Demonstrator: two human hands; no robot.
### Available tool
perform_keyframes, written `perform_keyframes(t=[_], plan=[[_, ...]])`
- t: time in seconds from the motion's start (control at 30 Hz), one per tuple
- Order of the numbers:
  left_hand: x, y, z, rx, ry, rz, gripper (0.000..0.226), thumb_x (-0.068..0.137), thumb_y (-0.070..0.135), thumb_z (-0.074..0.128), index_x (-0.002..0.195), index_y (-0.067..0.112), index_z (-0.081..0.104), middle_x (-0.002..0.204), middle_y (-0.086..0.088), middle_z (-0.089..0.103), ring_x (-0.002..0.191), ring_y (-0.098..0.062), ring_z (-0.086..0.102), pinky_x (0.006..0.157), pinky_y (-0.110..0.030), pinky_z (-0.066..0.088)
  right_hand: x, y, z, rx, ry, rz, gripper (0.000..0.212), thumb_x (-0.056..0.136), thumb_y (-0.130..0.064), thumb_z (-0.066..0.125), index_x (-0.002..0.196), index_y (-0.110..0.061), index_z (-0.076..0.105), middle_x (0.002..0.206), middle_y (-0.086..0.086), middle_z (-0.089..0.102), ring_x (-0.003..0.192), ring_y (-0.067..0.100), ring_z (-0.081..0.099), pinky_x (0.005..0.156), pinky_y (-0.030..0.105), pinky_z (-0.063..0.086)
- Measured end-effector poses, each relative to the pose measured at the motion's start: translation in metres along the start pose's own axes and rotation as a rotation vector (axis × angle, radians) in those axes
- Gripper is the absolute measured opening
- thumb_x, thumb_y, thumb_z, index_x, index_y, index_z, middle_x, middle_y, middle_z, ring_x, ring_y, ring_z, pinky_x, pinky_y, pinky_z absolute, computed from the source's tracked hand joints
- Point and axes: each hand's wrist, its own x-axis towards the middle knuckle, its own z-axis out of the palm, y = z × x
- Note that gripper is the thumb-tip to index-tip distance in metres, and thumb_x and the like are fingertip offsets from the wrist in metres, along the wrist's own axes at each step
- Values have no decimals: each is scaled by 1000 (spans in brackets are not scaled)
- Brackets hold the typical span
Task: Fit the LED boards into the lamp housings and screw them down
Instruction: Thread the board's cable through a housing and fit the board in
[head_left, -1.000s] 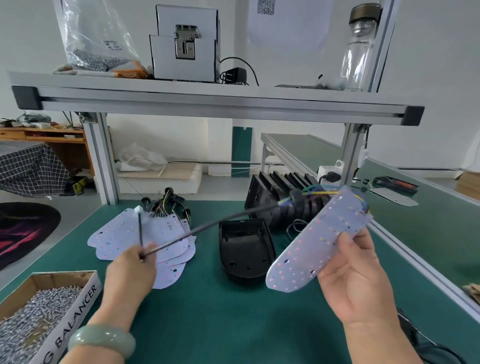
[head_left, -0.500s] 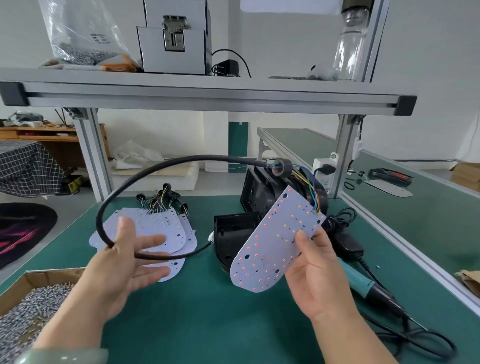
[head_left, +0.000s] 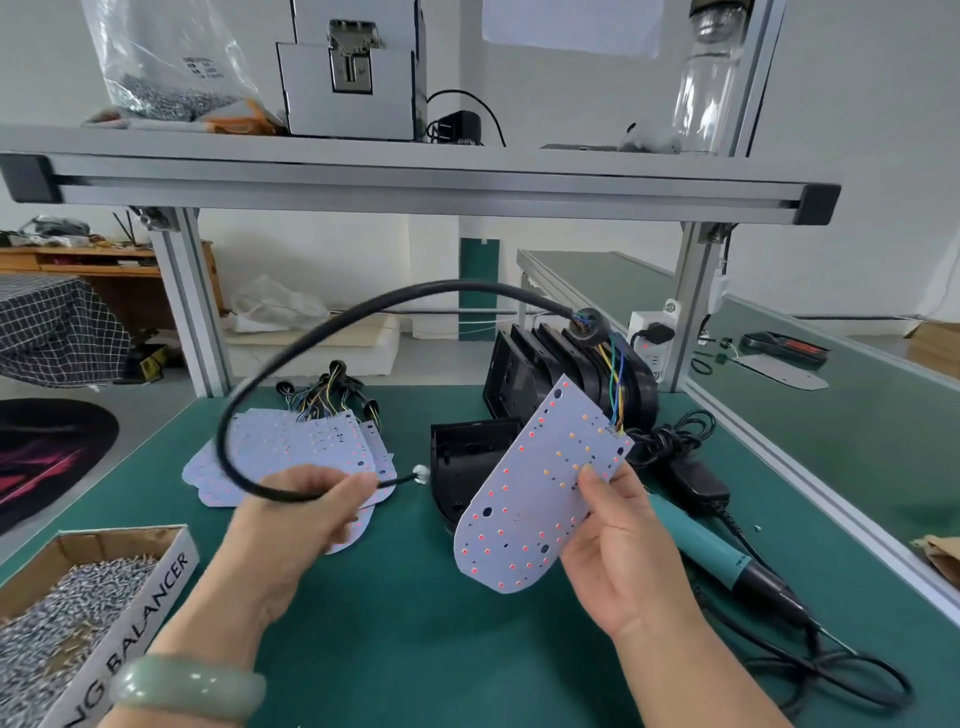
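My right hand holds a white LED board tilted above the green bench. Coloured wires run from the board's top corner into a black cable that loops up and round to my left hand. That hand pinches the cable near its white connector tip. An open black lamp housing lies on the bench just behind the board, partly hidden by it. More black housings stand stacked behind.
A fan of spare LED boards with wire bundles lies at the left. A cardboard box of screws sits at the front left. A teal electric screwdriver and its cord lie at the right. An aluminium shelf spans overhead.
My left hand has closed its fingers on the cable near the connector end. The board in my right hand has come lower and nearer to the open housing.
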Motion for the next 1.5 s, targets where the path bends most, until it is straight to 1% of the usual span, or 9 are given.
perform_keyframes(t=[0.13, 0.3, 0.6, 0.73, 0.8, 0.87, 0.97, 1.1, 1.5], plan=[[5, 6, -6, -131, 217, 128, 47, 85, 31, 69, 54, 18, 37, 45, 1, 32, 45, -16, 25, 52, -31, 19, -4, 5, 8, -29, -33, 25, 25, 81, -13, 56, 105, -13, 60, 101, 7, 73, 85, 18, 69, 75, 35, 55], [-10, 8, 12, -283, -58, 49, 20, 102, 28, 41, 102, 26, 60, 81, -5, 75, 72, -22, 71, 64, -33, 53, -5, 20, 27, -50, -42, 85, 23, 89, -6, 54, 111, -9, 60, 102, 9, 73, 83, 20, 69, 75, 36, 55], [-20, 4, 34, -259, -144, 9, 16, 88, 10, 63, 80, 8, 75, 86, -15, 75, 73, -28, 71, 67, -39, 58, 8, 36, 50, -303, -42, 79, 19, 98, -8, 48, 105, -6, 65, 102, 14, 72, 86, 22, 68, 79, 37, 55], [-11, 6, 26, -369, -21, 21, 28, 95, 22, 56, 76, 11, 73, 84, -8, 74, 75, -26, 67, 76, -41, 53, 38, 23, 29, -1116, 334, -292, 16, 97, -32, 46, 97, -23, 58, 94, -3, 60, 93, 22, 56, 82, 31, 42], [-9, 5, 23, -449, -12, 2, 30, 96, 30, 52, 84, 11, 71, 86, -5, 75, 75, -23, 71, 66, -36, 57, 48, 21, 17, -1476, 319, -47, 48, 94, -42, 48, 132, -13, 48, 125, 8, 55, 118, 29, 50, 98, 36, 39], [-8, 3, 24, -517, -23, -45, 30, 96, 35, 49, 89, 13, 69, 84, 0, 76, 72, -17, 73, 51, -30, 56, 52, 26, 9, -1682, 212, 208, 45, 91, -39, 51, 124, -9, 48, 126, 11, 57, 115, 30, 54, 92, 35, 44], [-8, 2, 25, -559, -15, -88, 28, 96, 37, 51, 89, 15, 67, 80, 2, 76, 67, -14, 73, 45, -28, 54, 52, 28, 5, -1634, 249, 187, 10, 87, -22, 48, 90, -12, 48, 101, 6, 58, 88, 26, 55, 74, 32, 45], [-4, -2, 23, -583, 17, -84, 27, 95, 37, 53, 89, 14, 66, 77, 2, 76, 65, -15, 72, 44, -29, 54, 35, 26, 1, -1319, 260, 47, 26, 93, -10, 40, 114, -14, 55, 103, 0, 60, 93, 20, 58, 77, 31, 48], [-1, -1, 20, -389, 50, 51, 32, 97, 35, 50, 79, 17, 69, 74, 7, 75, 63, -12, 72, 65, -34, 51, -2, 25, 9, -1337, 116, -333, 45, 97, -4, 37, 139, -17, 41, 113, -7, 46, 106, 10, 47, 91, 18, 33]])
